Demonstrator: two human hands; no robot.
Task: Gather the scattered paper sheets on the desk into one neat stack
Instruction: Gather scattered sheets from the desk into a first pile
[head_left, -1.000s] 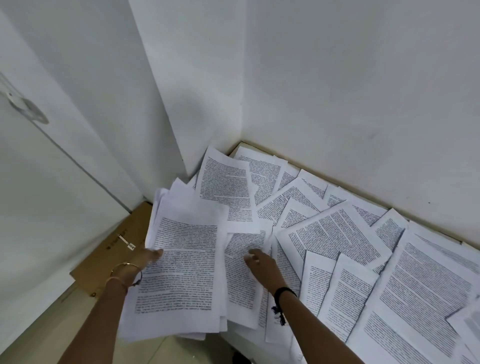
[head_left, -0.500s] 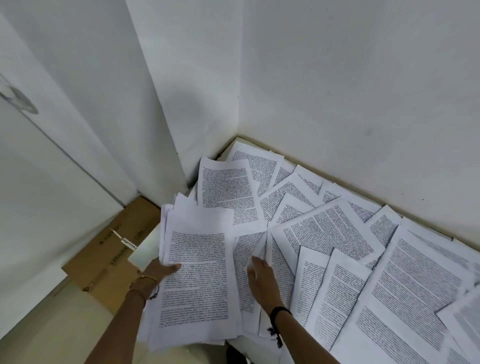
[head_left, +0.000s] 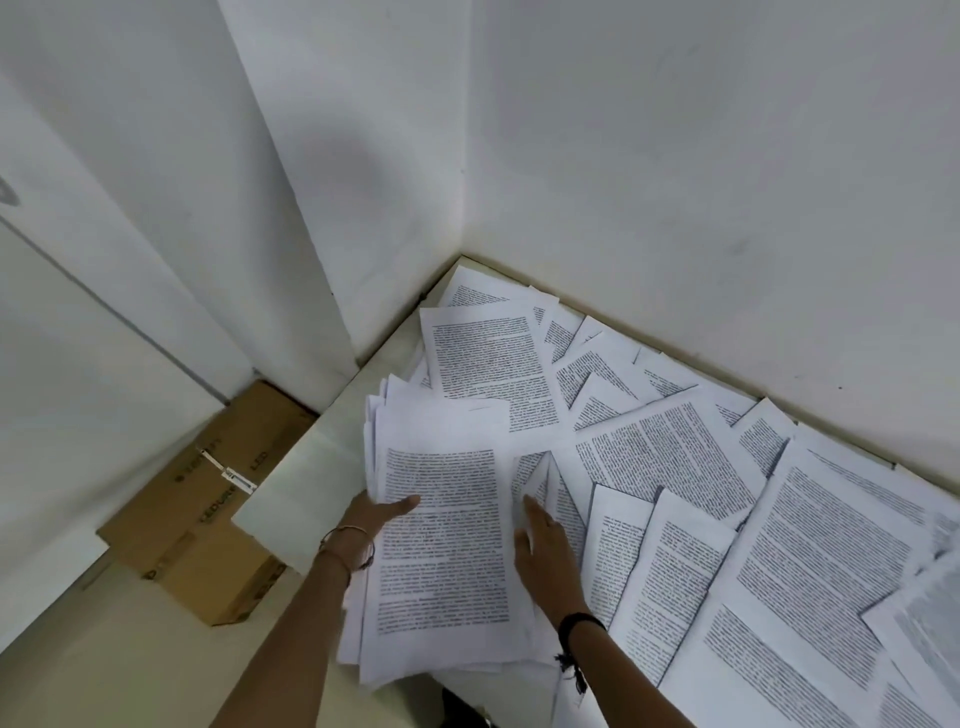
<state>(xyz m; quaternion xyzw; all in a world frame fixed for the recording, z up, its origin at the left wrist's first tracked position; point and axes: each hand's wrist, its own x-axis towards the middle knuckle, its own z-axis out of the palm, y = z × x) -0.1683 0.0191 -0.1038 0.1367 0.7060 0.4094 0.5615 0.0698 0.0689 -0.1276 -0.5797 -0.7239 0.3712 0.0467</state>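
1. White walls met in a corner behind a pale desk (head_left: 291, 486) almost wholly covered by printed paper sheets.
2. Near the desk's left front edge sat the growing stack (head_left: 441, 545), its sheets roughly squared but fanned at the top and left edges, and its near end overhanging the desk.
3. On the stack's left edge lay the left hand (head_left: 371, 519), its thumb pressed on the top page and its fingers hidden beneath, apparently clamping the pile so it would not slide.
4. Flat against the stack's right edge lay the right hand (head_left: 543, 540), fingers (head_left: 532, 506) extended and gripping nothing, seemingly nudging a partly lifted sheet (head_left: 535, 475) toward the pile.
5. Further right and toward the back corner, the scattered sheets (head_left: 779, 519) overlapped at many angles; most of the gathering looked still undone.
6. Left of the desk, on the floor, stood a brown cardboard box (head_left: 208, 525).
7. Compared with half a second earlier, the right hand had moved closer against the stack, and the loose page beside it had tucked in further.
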